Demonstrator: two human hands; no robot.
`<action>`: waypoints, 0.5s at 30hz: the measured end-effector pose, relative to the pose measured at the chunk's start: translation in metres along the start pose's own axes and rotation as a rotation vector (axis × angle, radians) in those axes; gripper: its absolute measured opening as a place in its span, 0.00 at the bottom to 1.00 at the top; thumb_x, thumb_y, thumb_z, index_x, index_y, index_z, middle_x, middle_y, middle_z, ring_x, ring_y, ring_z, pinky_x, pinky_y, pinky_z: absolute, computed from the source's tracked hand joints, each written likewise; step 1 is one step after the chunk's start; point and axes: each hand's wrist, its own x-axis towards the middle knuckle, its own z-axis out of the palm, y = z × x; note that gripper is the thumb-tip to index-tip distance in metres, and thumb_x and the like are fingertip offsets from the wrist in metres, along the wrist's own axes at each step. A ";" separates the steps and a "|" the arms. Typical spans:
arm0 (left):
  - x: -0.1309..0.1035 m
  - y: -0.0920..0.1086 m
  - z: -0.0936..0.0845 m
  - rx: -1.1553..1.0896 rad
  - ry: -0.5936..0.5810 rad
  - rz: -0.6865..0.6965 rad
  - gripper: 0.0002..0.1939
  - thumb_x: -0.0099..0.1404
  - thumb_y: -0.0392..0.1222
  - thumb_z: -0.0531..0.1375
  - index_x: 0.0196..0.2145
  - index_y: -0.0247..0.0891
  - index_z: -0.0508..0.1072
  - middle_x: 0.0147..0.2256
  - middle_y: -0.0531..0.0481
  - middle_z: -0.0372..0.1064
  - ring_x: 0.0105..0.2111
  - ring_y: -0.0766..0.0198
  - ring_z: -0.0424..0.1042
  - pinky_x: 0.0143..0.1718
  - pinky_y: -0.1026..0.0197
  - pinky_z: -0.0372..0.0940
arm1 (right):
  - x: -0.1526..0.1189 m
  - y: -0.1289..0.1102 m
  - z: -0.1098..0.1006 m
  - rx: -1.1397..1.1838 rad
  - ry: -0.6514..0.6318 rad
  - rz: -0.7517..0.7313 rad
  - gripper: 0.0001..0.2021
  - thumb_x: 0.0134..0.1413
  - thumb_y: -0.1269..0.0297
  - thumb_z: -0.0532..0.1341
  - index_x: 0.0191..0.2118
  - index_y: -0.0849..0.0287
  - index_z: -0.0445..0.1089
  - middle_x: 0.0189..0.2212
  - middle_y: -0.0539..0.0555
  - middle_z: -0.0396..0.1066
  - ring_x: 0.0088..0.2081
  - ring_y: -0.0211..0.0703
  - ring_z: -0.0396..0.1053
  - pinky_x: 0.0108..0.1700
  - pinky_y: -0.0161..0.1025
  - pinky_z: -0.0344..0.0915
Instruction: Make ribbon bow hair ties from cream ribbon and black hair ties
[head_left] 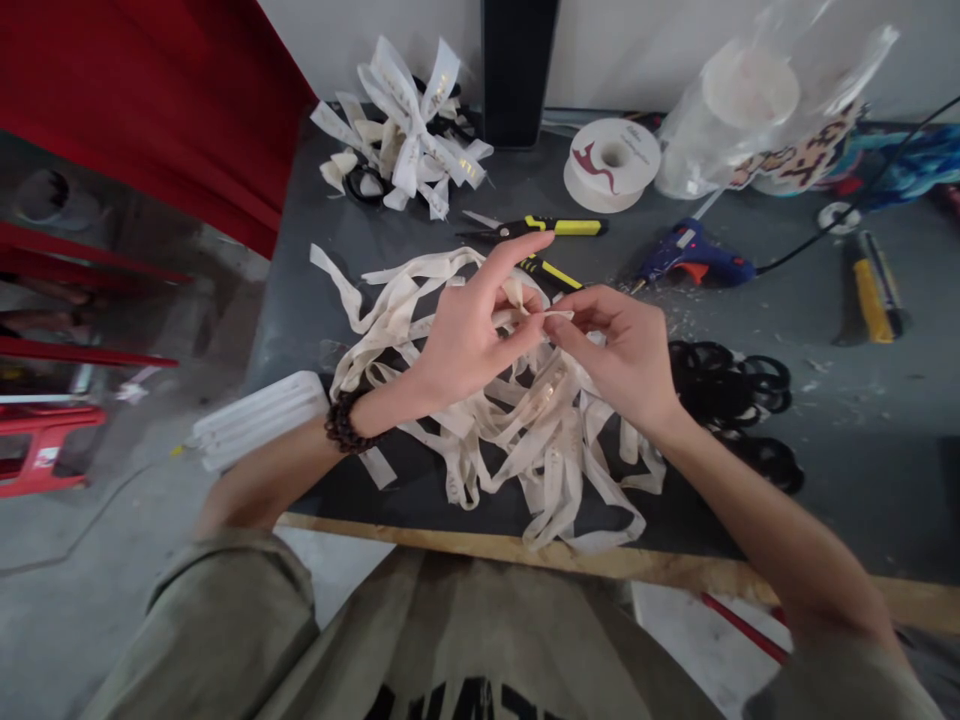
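Thumb and fingers of my left hand (476, 325) pinch a short stretch of cream ribbon (514, 292), its index finger raised. My right hand (619, 345) meets it fingertip to fingertip, pinching the ribbon's white end (559, 315). Beneath both hands lies a loose tangle of cream printed ribbon (551, 400), spread toward the table's front edge. Just beyond the fingers are scissors with black and yellow handles (566, 227); a second black and yellow handle (553, 272) is partly covered by my left hand.
Ribbon bows (412, 130) are piled at the back left, near a ribbon spool (611, 160). A blue glue gun (694, 252) with a cord lies right of centre. Black hair ties (727, 385) sit beside my right forearm; a yellow cutter (874, 290) lies farther right.
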 end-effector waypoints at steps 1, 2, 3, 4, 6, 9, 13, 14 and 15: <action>0.000 0.000 0.000 0.000 -0.006 -0.016 0.32 0.75 0.49 0.63 0.73 0.51 0.63 0.41 0.50 0.80 0.35 0.59 0.81 0.36 0.54 0.77 | 0.000 0.000 0.000 0.003 0.002 0.002 0.14 0.63 0.48 0.74 0.40 0.54 0.82 0.35 0.51 0.84 0.34 0.43 0.78 0.39 0.43 0.72; 0.000 -0.001 -0.001 -0.009 -0.012 -0.031 0.33 0.75 0.49 0.64 0.73 0.52 0.63 0.41 0.50 0.80 0.34 0.59 0.81 0.36 0.54 0.77 | 0.000 0.001 0.000 0.008 0.001 0.003 0.15 0.63 0.47 0.73 0.40 0.54 0.82 0.35 0.51 0.84 0.34 0.42 0.78 0.39 0.43 0.72; 0.000 -0.001 -0.001 -0.027 -0.017 -0.043 0.33 0.74 0.49 0.64 0.74 0.53 0.63 0.41 0.50 0.80 0.34 0.59 0.80 0.36 0.54 0.77 | 0.000 0.002 0.000 0.013 -0.001 0.002 0.15 0.63 0.47 0.73 0.40 0.54 0.82 0.35 0.51 0.84 0.34 0.42 0.77 0.39 0.42 0.71; 0.000 -0.001 -0.002 -0.047 -0.022 -0.053 0.34 0.74 0.49 0.65 0.74 0.52 0.63 0.41 0.50 0.80 0.34 0.59 0.80 0.36 0.54 0.78 | 0.001 0.002 0.000 0.017 -0.003 -0.002 0.15 0.63 0.47 0.73 0.41 0.54 0.82 0.34 0.51 0.83 0.33 0.42 0.77 0.38 0.42 0.71; 0.002 0.000 -0.003 -0.094 -0.015 -0.024 0.35 0.73 0.47 0.66 0.74 0.50 0.64 0.41 0.50 0.81 0.33 0.60 0.80 0.37 0.54 0.78 | 0.001 0.003 -0.001 0.023 -0.006 -0.011 0.15 0.63 0.47 0.74 0.40 0.54 0.82 0.33 0.50 0.82 0.33 0.41 0.76 0.37 0.42 0.70; 0.002 0.000 -0.003 -0.133 -0.004 0.028 0.37 0.72 0.44 0.68 0.75 0.48 0.63 0.41 0.51 0.81 0.34 0.61 0.81 0.39 0.53 0.80 | 0.000 0.003 -0.001 0.023 -0.006 -0.020 0.16 0.62 0.46 0.74 0.40 0.54 0.81 0.33 0.50 0.82 0.32 0.42 0.75 0.37 0.42 0.70; 0.000 -0.001 -0.001 -0.120 0.012 -0.024 0.40 0.72 0.45 0.67 0.77 0.55 0.57 0.42 0.50 0.82 0.43 0.54 0.83 0.41 0.49 0.81 | 0.000 0.002 -0.001 0.030 -0.003 -0.028 0.14 0.62 0.48 0.74 0.41 0.53 0.81 0.34 0.51 0.84 0.33 0.42 0.78 0.38 0.42 0.73; 0.000 -0.002 -0.001 -0.115 0.017 -0.024 0.41 0.71 0.46 0.67 0.77 0.56 0.57 0.42 0.50 0.82 0.43 0.53 0.83 0.42 0.48 0.81 | 0.000 0.001 -0.001 0.035 -0.004 -0.027 0.14 0.62 0.48 0.74 0.41 0.53 0.81 0.35 0.51 0.84 0.34 0.43 0.78 0.38 0.42 0.73; 0.000 -0.002 -0.001 -0.109 0.020 -0.020 0.43 0.70 0.46 0.67 0.77 0.57 0.56 0.41 0.50 0.82 0.43 0.53 0.82 0.43 0.48 0.81 | 0.000 0.001 -0.001 0.040 -0.007 -0.025 0.14 0.62 0.48 0.74 0.41 0.53 0.81 0.35 0.51 0.84 0.34 0.43 0.78 0.38 0.42 0.73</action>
